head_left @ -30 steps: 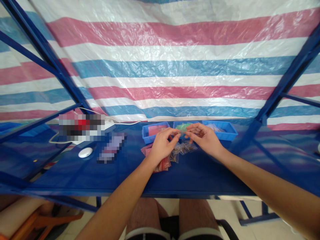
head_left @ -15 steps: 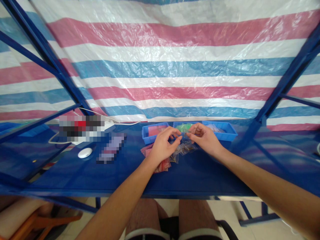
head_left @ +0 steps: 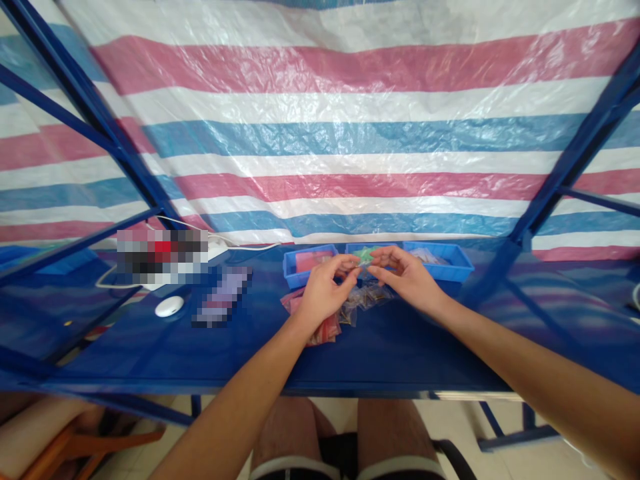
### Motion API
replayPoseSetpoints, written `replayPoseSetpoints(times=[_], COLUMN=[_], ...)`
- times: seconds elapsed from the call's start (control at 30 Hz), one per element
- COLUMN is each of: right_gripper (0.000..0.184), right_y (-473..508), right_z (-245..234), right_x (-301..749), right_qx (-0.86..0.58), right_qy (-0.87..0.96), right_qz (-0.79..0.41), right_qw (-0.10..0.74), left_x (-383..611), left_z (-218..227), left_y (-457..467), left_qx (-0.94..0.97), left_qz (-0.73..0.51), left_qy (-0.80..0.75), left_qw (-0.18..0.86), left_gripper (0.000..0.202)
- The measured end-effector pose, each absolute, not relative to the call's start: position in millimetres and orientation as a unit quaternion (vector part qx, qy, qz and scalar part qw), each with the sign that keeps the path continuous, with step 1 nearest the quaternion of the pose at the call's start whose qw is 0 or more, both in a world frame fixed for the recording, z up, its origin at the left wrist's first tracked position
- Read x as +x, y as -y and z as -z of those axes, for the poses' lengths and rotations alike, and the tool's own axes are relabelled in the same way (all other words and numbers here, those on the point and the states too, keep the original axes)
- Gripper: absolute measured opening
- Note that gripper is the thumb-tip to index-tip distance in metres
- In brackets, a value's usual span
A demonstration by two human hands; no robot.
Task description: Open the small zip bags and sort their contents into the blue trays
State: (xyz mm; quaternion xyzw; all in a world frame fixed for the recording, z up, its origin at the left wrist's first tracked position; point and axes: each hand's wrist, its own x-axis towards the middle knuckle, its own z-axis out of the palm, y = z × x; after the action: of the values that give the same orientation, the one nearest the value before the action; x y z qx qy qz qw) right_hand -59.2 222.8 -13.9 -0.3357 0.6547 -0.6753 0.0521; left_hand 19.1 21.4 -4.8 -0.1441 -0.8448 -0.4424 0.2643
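My left hand [head_left: 327,287] and my right hand [head_left: 411,277] are close together over the table, thumbs and fingers curled inward. Between their fingertips a small clear plastic bag [head_left: 365,270] faintly shows; its contents cannot be made out. Below and beyond the hands lie several clear bags with small brownish pieces [head_left: 373,294]. A pile of red-tinted bags [head_left: 326,331] lies partly under my left hand. Just behind the fingers is a blue bin [head_left: 350,249] with green bags [head_left: 367,254] in it.
A blue bin [head_left: 289,271] with pinkish bags stands left of the middle one, and another blue bin [head_left: 453,272] with clear bags stands right. Farther left are a white oval case [head_left: 169,307], a blurred phone [head_left: 223,297] and white cables [head_left: 250,247]. Blue frame posts [head_left: 545,180] flank the table.
My right hand's fingertips have shifted slightly left and nearer my left hand's. The bags and bins lie as before.
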Motion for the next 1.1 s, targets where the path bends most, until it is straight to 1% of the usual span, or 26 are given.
replayPoseSetpoints(times=[0.07,0.17,0.27,0.4,0.47,0.63,0.7,0.77,0.83,0.97,1.0,1.1], right_gripper=[0.042,0.033,0.030,0.034,0.034,0.035,0.036,0.036,0.037,0.039,0.040,0.036], right_y=[-222.7,-221.7,-221.0,-221.4,-221.4,-220.0,-219.8,-220.3,-221.2,-222.3,-222.2,-221.3], right_z=[14.9,15.1,14.9,15.2,15.3,11.9,9.8,9.0,10.0,16.3,17.9,20.6], right_x=[-58.8,-57.8,-59.5,-63.5,-63.5,-56.8,-54.2,-53.8,-55.8,-62.0,-62.7,-61.8], right_qx=[-0.360,-0.374,-0.346,-0.312,-0.312,-0.316,-0.315,-0.314,-0.315,-0.324,-0.330,-0.357], right_qy=[-0.654,-0.652,-0.649,-0.637,-0.631,-0.608,-0.598,-0.592,-0.598,-0.650,-0.659,-0.670], right_qz=[0.661,0.651,0.671,0.700,0.706,0.720,0.726,0.730,0.727,0.687,0.676,0.649], right_qw=[0.079,0.106,0.092,0.078,0.076,0.110,0.125,0.134,0.125,0.040,0.031,0.055], left_x=[18.8,18.8,18.6,19.8,20.8,21.1,19.8,18.3,16.8,16.0,16.2,17.1], left_z=[6.9,8.7,7.8,3.4,2.2,5.6,7.7,9.1,9.6,8.5,8.3,9.1], left_y=[-22.4,-23.6,-23.4,-23.0,-23.8,-25.8,-25.0,-23.5,-22.0,-21.0,-21.2,-22.4], left_qx=[-0.169,-0.186,-0.180,-0.200,-0.227,-0.210,-0.190,-0.174,-0.162,-0.153,-0.156,-0.180], left_qz=[0.463,0.473,0.460,0.396,0.384,0.435,0.454,0.460,0.458,0.462,0.466,0.483], left_qy=[0.836,0.831,0.835,0.850,0.850,0.841,0.838,0.838,0.841,0.841,0.840,0.829], left_qw=[0.239,0.225,0.242,0.285,0.281,0.245,0.236,0.235,0.237,0.235,0.232,0.216], left_gripper=[0.028,0.027,0.025,0.020,0.021,0.033,0.033,0.029,0.026,0.025,0.027,0.035])
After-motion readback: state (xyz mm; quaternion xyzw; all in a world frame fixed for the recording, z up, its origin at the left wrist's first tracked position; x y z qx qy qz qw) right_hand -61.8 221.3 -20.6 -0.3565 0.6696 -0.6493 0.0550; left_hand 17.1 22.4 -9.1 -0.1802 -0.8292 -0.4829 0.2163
